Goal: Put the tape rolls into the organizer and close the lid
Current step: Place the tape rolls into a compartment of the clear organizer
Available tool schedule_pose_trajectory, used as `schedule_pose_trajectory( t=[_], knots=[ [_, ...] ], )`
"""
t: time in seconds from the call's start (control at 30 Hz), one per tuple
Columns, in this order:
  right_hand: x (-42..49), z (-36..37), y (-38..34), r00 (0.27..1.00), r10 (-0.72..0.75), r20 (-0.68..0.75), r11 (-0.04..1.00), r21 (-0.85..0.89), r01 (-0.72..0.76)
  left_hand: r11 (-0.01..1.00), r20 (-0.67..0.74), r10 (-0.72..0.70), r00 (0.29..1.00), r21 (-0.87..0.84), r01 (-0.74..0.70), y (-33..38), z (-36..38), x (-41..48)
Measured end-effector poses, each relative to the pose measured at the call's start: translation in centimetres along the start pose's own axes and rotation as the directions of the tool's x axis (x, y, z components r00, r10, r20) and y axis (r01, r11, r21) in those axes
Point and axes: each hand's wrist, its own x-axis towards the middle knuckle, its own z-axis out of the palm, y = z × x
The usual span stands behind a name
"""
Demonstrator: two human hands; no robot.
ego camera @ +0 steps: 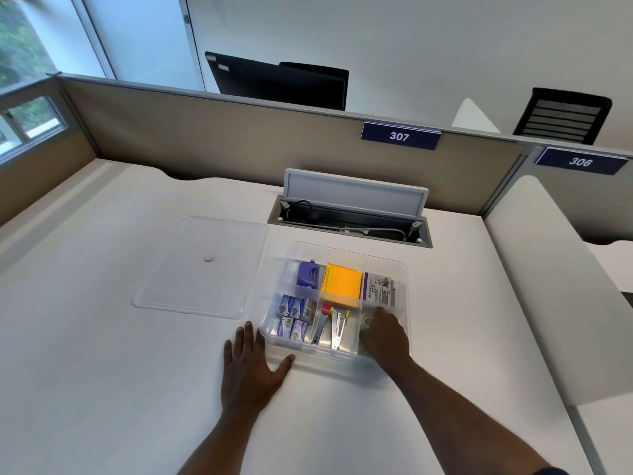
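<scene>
Left hand (251, 363): flat on the bench (102, 371), palm down, fingers spread, thumb out against the near-left corner of the organizer (337, 366).
Right hand (385, 332): down inside the organizer's near-right compartment, fingers curled together over a tape roll (366, 319); cannot tell whether truly gripping or just resting on it.
Tape roll: pale, greenish-clear, only a sliver showing at the fingertips, inside the near-right compartment; a second greenish patch under the wrist, too hidden to name.
Organizer: clear plastic, divided, open on top, sitting mid-bench just in front of the cable well (349, 222).
Lid (202, 265): clear, lying flat on the bench to the left of the organizer, apart from it, small round knob in the middle.
Far-left compartment: purple plastic gadget (307, 275), exact kind not clear.
Near-left compartment: small blue-and-white boxes (294, 317), print too small to read.
Middle, far: orange sticky-note pad (342, 284) with a yellow-green strip alongside.
Middle, near: white staple remover (337, 329) and a grey tool with a pink top (322, 322).
Far-right compartment: printed card pack (378, 289), purple edge, "Faber-Castell" just about legible, rest too fine.
Partition signs: "307" (400, 135) straight ahead, "306" (580, 161) to the right, white numerals on dark blue.
Beyond the partition: black monitors (277, 80), black mesh chair back (561, 116).
</scene>
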Motion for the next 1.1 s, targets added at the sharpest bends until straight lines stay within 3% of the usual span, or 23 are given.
schedule_pose_trajectory(
  t=[0.27, 0.63, 0.9, 1.1],
  knots=[
    [0.2, -0.4, -0.2, 0.997, 0.072, 0.011, 0.996, 0.048, -0.072, 1.0, -0.007, 0.0, 1.0, -0.004, 0.0, -0.1, 0.1, 0.0],
    [0.0, -0.6, -0.3, 0.999, 0.029, 0.025, 0.999, 0.013, -0.029, 1.0, 0.005, -0.002, 1.0, -0.002, 0.002, -0.3, 0.3, 0.1],
    [0.1, -1.5, -0.6, 0.998, 0.061, 0.007, 0.995, 0.083, -0.061, 1.0, 0.006, -0.003, 1.0, 0.003, 0.003, -0.2, 0.3, 0.1],
    [-1.4, -0.7, -0.4, 0.991, 0.059, 0.119, 0.998, 0.002, -0.059, 1.0, 0.013, -0.003, 1.0, 0.007, 0.003, -0.3, 0.3, 0.1]
  ],
)
